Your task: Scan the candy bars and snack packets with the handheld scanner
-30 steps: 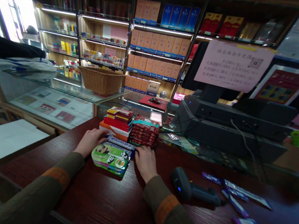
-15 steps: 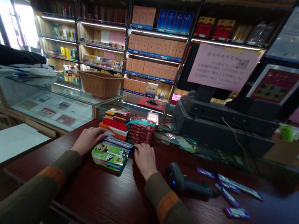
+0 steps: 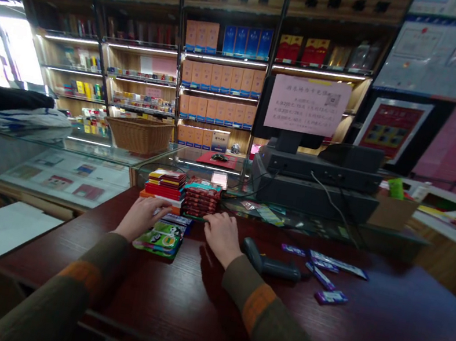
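Note:
My left hand (image 3: 142, 219) hovers over the green panda-print packs (image 3: 160, 241) and partly hides them. Its fingers reach forward, slightly bent, with nothing visible in them. Behind these packs lie flat blue packs (image 3: 177, 220). My right hand (image 3: 222, 239) is to their right, its loosely bent fingertips by the front right corner of a stack of brown-red packets (image 3: 201, 200); whether they touch it I cannot tell. Left of that stack stands a pile of red, orange and yellow packs (image 3: 164, 188), close beyond my left fingers.
A barcode scanner (image 3: 273, 265) lies right of my right hand. Several purple-blue sticks (image 3: 331, 297) are scattered farther right on the dark wooden table (image 3: 193, 317). Behind stand a register monitor with a pink notice (image 3: 307, 107), a wicker basket (image 3: 139, 136) and a glass counter (image 3: 102, 155).
My left hand has shifted right, from beside the packs to over them. My right hand has moved from the blue packs toward the brown-red stack. The view has turned right and tilted up slightly.

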Tool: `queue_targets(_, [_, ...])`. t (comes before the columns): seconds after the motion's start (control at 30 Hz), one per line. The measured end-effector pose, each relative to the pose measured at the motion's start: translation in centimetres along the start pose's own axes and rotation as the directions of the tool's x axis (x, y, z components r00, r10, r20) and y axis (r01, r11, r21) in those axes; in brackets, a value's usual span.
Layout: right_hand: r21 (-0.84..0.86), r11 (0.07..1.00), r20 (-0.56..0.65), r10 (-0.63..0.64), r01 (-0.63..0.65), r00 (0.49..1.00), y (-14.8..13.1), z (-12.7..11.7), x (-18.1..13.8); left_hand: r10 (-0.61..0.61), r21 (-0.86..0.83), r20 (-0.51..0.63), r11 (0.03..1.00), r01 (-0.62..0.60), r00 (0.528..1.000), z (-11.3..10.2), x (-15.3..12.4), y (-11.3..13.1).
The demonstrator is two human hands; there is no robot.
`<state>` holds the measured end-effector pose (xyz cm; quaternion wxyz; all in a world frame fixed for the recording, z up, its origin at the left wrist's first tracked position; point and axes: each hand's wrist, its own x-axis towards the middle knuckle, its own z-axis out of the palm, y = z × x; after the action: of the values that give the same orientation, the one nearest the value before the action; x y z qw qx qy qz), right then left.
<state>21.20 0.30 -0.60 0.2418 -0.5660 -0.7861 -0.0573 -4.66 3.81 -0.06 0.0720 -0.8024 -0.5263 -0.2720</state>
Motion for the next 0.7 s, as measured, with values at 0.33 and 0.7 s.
queue_targets(0.33, [-0.009,0.997,-0.041,0.072,-0.072,0.997,4.4,-2.7,-1.4,0.167,-0.075,-0.005,0.983,-0.167,0.986,1.0,2.4,6.1])
queue_targets(0.7, [-0.038,0.987,-0.087,0.155,-0.158,0.984,11.2,-4.9,-4.0,0.245,-0.121,0.016,0.963,-0.242,0.969,4.5,5.7,11.9])
